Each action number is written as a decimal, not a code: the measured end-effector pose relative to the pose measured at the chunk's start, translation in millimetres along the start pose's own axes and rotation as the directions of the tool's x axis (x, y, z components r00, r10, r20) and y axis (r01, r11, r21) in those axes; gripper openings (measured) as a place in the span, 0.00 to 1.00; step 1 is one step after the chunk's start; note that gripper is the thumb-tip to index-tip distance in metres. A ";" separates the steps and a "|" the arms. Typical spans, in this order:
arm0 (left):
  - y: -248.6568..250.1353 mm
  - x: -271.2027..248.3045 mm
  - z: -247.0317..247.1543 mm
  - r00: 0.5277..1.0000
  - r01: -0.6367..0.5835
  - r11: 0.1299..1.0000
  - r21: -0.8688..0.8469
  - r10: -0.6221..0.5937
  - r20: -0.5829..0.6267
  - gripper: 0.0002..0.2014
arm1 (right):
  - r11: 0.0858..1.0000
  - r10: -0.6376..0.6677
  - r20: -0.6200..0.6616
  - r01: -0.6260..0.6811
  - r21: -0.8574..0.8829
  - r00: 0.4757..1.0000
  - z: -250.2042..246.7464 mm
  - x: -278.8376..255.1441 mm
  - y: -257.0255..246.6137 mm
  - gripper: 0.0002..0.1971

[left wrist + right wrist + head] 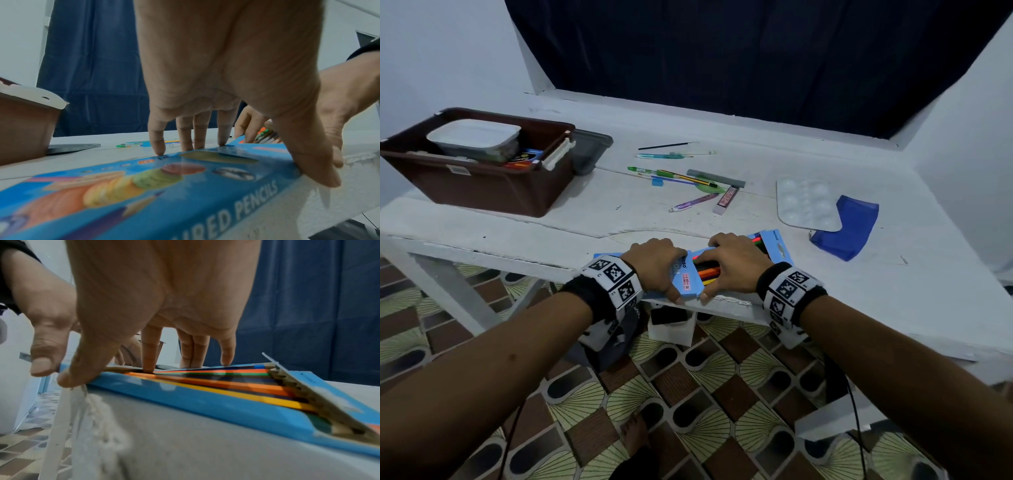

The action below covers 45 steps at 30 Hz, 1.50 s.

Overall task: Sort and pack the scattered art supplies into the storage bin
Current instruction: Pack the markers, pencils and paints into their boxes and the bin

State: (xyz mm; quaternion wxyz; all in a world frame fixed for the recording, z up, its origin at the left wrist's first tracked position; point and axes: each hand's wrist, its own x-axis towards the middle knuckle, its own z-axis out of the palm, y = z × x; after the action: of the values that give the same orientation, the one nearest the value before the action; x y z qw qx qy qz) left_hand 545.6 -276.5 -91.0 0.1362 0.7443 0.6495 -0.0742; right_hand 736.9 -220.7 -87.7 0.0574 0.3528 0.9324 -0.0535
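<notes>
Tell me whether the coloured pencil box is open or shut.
Open. The coloured pencil box has its end flap lifted and the pencils exposed; the right hand rests fingers on them.

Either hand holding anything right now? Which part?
Both grip the pencil box at the table edge: left hand spans the sleeve's width, right hand spans the pulled-out tray, index on the pencils.

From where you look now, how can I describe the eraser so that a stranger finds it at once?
Start at the white table and find the loose cluster of pens and pencils at its middle. At the near right edge of that cluster, beside the purple pen, lies the eraser. It is the only short, blocky piece there: a white bar in a pink printed sleeve, while its neighbours are long and thin.
</notes>
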 end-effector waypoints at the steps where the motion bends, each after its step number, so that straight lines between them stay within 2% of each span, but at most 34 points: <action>1: -0.8 0.2 -0.2 1.000 -0.006 1.000 -0.004 0.006 -0.002 0.46 | 1.000 0.002 0.004 -0.002 -0.012 1.000 -0.3 0.1 -0.8 0.40; 4: -5.3 1.2 -0.3 1.000 -0.021 0.999 -0.024 0.021 0.005 0.46 | 1.000 0.007 0.031 -0.007 0.000 0.999 -4.4 1.0 -0.6 0.40; 10: -12.8 4.4 -3.0 1.000 0.003 0.996 -0.087 -0.004 -0.007 0.49 | 0.980 0.015 0.070 -0.029 0.198 0.997 -6.5 11.5 4.5 0.37; 16: -15.4 9.9 -8.5 0.999 0.025 0.994 -0.107 -0.028 -0.032 0.45 | 0.988 0.047 0.049 -0.054 0.146 0.998 -4.3 23.4 -4.6 0.38; 19: -16.5 11.1 -7.1 0.999 0.025 0.994 -0.108 -0.029 -0.039 0.45 | 0.990 0.034 0.078 -0.044 0.132 0.996 -5.8 22.4 -2.8 0.40; 23: -9.1 13.2 -5.1 0.997 0.000 0.992 -0.126 -0.010 -0.079 0.43 | 0.984 0.084 0.049 -0.090 0.155 0.995 -11.5 17.8 0.6 0.43; 28: 1.3 21.3 -6.7 0.996 -0.044 0.991 -0.128 0.034 -0.080 0.43 | 0.961 0.105 0.020 -0.107 0.255 0.994 -9.7 2.3 -5.5 0.39; 30: 1.1 22.9 -7.3 0.997 -0.046 0.991 -0.126 0.036 -0.073 0.45 | 0.928 0.204 -0.085 -0.166 0.333 0.975 -13.8 -16.8 8.8 0.31; 32: -0.6 23.2 -7.2 0.997 -0.048 0.990 -0.130 0.039 -0.069 0.46 | 0.848 0.392 -0.172 -0.283 0.449 0.903 -12.8 -44.9 28.5 0.22; 34: -0.9 24.1 -7.1 0.997 -0.059 0.988 -0.142 0.051 -0.065 0.47 | 0.764 0.511 -0.173 -0.353 0.540 0.842 -0.9 -73.7 40.2 0.17; 36: 4.7 25.8 -7.6 0.996 -0.081 0.987 -0.137 0.074 -0.051 0.48 | 0.769 0.503 -0.151 -0.362 0.527 0.851 17.7 -92.0 38.1 0.16; 38: 15.3 26.8 -6.5 0.993 -0.112 0.986 -0.125 0.106 -0.048 0.49 | 0.796 0.477 -0.141 -0.358 0.488 0.867 37.4 -98.5 31.4 0.19; 40: 27.9 27.9 -3.4 0.988 -0.152 0.978 -0.141 0.146 -0.053 0.49 | 0.795 0.488 -0.169 -0.356 0.492 0.857 49.7 -101.3 22.8 0.21; 42: 42.3 30.3 -0.2 0.981 -0.191 0.970 -0.150 0.185 -0.056 0.49 | 0.817 0.487 -0.200 -0.362 0.449 0.850 54.2 -105.5 12.8 0.20; 45: 63.7 34.9 2.7 0.970 -0.242 0.963 -0.122 0.236 -0.063 0.50 | 0.846 0.472 -0.181 -0.386 0.367 0.862 54.1 -115.7 -3.7 0.21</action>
State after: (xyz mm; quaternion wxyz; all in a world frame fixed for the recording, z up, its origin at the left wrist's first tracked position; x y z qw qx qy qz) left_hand 613.7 -251.9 -96.8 0.1761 0.8085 0.5615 0.0026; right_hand 824.3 -306.4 -124.2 -0.1147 0.5625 0.8066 -0.1411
